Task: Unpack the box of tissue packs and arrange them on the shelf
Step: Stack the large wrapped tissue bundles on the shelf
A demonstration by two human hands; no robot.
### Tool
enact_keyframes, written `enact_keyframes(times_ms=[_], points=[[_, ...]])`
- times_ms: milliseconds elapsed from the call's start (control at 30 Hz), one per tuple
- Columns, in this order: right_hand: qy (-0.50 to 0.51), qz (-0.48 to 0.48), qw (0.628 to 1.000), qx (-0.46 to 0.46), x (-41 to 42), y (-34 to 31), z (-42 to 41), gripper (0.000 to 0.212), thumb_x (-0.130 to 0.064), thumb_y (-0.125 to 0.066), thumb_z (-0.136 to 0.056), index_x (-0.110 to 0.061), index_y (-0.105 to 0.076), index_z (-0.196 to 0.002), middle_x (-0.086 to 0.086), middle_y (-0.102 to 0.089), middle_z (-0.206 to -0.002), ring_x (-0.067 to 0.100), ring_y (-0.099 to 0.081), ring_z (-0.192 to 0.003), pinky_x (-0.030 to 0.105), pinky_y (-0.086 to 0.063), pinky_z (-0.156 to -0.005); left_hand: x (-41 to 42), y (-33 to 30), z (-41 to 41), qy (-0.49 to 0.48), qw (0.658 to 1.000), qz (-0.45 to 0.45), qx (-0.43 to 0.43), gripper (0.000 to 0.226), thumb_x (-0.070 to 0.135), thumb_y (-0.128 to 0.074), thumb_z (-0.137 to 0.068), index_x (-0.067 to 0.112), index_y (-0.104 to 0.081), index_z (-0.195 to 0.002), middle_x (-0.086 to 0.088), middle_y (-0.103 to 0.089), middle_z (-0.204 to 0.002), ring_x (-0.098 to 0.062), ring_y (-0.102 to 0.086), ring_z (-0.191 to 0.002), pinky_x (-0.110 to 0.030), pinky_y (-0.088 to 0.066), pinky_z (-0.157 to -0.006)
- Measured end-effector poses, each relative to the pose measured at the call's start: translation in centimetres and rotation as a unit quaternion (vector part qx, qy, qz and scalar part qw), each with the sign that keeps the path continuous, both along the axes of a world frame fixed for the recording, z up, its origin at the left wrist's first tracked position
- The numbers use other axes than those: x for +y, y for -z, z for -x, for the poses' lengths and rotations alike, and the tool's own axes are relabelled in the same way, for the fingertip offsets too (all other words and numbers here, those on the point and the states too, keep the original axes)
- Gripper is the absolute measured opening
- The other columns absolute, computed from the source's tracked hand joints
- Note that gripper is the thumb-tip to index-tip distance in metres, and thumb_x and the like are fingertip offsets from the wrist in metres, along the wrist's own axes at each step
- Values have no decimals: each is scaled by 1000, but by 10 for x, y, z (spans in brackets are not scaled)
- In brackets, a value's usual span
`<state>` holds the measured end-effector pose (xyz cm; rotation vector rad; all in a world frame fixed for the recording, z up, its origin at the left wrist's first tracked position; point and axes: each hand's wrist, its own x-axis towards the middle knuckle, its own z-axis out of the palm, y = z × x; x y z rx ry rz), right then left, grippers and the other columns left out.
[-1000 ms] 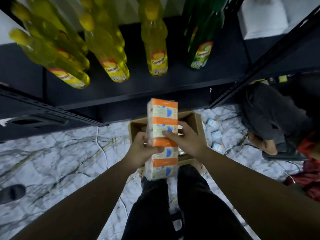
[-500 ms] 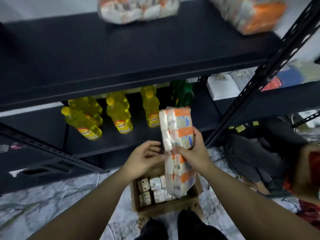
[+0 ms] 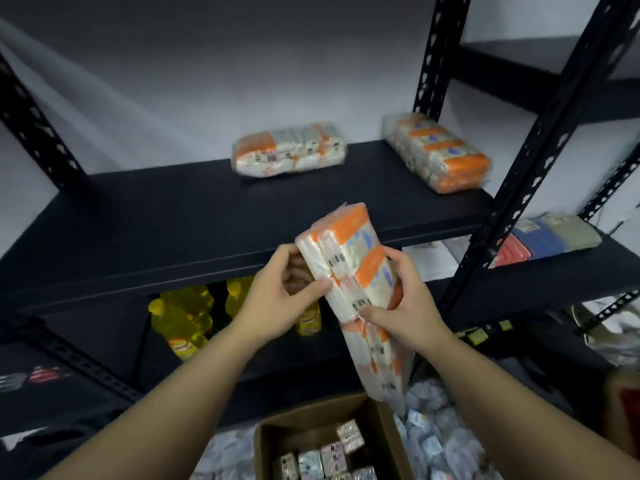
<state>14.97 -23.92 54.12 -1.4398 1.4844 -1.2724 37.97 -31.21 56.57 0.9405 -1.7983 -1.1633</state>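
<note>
I hold a long orange-and-white tissue pack upright in front of the black shelf. My left hand grips its left side near the middle. My right hand wraps round its right side, fingers curled under. The pack's lower end hangs down toward the open cardboard box, which holds several small tissue packs. Two more wrapped tissue packs lie flat on the shelf: one at the back middle, one at the back right.
Yellow bottles stand on the shelf below. Perforated black uprights rise on the right, and another on the left. Folded items lie on the neighbouring right shelf. Small packs are scattered on the floor by the box.
The pack has been lifted from the box up to the level of the upper shelf. My view has tilted up. My left hand, which had come off the pack, grips its side again.
</note>
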Motion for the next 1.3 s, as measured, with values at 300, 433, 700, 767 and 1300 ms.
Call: enact_keyframes(times_ms=[300, 433, 700, 767, 1300], points=[[-60, 90, 977, 185, -69, -108, 6, 96, -40, -85, -62, -36, -48, -151, -17, -48, -125, -7, -53, -118, 11, -40, -93, -54, -84, -26, -49, 990, 127, -40, 102, 42, -96, -67, 37, -39, -151, 14, -54, -144, -4, -55, -130, -39, -50, -108], [-128, 83, 951, 270, -107, -132, 1, 96, -34, -88, -61, -35, -51, -150, -19, -49, -130, 1, -51, -124, 23, -42, -102, -76, -100, -36, -43, 977, 168, -124, 122, 41, -100, -57, 37, -29, -157, 16, -45, -148, 2, -49, -132, -26, -43, -109], [-196, 23, 909, 367, -168, -143, -25, 95, -41, -84, -62, -42, -50, -150, -7, -58, -127, 15, -56, -114, 39, -50, -103, -119, -96, -65, -22, 954, 181, -238, 116, 46, -98, -56, 43, -35, -153, 13, -28, -156, -4, -39, -134, -24, -36, -109], [-212, 14, 902, 375, -177, -141, -31, 91, -43, -83, -64, -43, -50, -149, -4, -60, -128, 20, -57, -115, 43, -50, -102, -126, -90, -70, -36, 949, 179, -255, 109, 50, -97, -56, 40, -42, -150, 13, -32, -153, -4, -41, -130, -16, -35, -101], [-103, -28, 879, 465, -159, -108, 32, 101, -83, -74, -64, -52, -36, -153, -1, -30, -166, 24, -22, -151, 55, -22, -121, -154, -69, -93, -15, 964, 67, -257, 94, 63, -93, -55, 40, -46, -133, 14, -51, -134, -8, -58, -115, -31, -53, -95]])
